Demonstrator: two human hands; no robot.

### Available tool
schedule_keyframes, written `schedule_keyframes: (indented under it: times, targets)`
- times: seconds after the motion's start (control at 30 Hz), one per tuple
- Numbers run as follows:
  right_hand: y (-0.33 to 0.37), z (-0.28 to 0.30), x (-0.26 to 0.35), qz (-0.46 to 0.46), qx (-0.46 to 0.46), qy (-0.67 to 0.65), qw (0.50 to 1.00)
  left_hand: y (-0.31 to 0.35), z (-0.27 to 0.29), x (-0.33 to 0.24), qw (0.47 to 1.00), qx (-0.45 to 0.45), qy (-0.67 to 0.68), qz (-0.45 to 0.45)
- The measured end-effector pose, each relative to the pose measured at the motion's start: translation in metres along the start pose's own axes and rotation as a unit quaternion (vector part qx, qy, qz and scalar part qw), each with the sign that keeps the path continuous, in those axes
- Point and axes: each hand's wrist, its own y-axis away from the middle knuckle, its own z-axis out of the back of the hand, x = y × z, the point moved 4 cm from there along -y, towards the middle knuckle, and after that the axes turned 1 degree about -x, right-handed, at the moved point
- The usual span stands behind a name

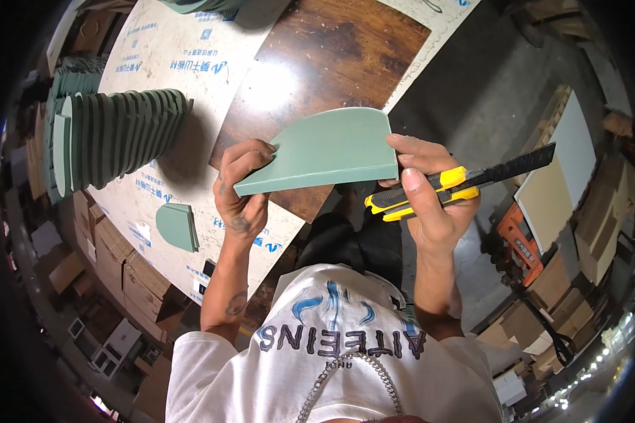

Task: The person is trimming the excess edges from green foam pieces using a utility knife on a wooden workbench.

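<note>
A pale green panel [324,151] with one straight long edge and a rounded far edge is held up in front of me, above the table. My left hand [243,183] grips its left corner, fingers curled round the edge. At the panel's right end, the fingers of my right hand [437,194] touch the short side. That same hand holds a yellow and black utility knife [450,178], its long dark blade pointing right, away from the panel. Whether a second knife lies alongside it in the palm I cannot tell.
A brown wood-grain board [339,53] lies on the white printed table [183,134]. Several green panels stand in a row [123,137] at the left; a small green piece [177,227] lies nearer. Cardboard [123,264] is below left, an orange tool [521,243] at right.
</note>
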Motion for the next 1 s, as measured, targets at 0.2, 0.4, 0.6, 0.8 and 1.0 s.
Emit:
schedule_keyframes:
  times: [0.2,0.4,0.6,0.8,1.0]
  targets:
    - [-0.021,0.023,-0.055,-0.14,-0.165,0.057,0.975,-0.022,-0.029,0.048,0.988,0.019,-0.155,-0.012]
    - [0.031,0.09,-0.126,-0.35,-0.173,0.102,0.915,-0.008,-0.045,0.157,0.949,0.122,-0.291,-0.025]
    - [0.07,0.134,-0.135,-0.421,-0.122,0.209,0.874,0.005,-0.055,0.165,0.891,0.219,-0.39,0.077]
    - [0.035,0.102,-0.135,-0.196,0.04,0.384,0.901,-0.039,-0.09,0.187,0.882,0.101,-0.448,0.102]
    - [0.02,0.105,-0.162,0.065,0.144,0.619,0.769,-0.051,-0.113,0.219,0.88,0.074,-0.411,0.228]
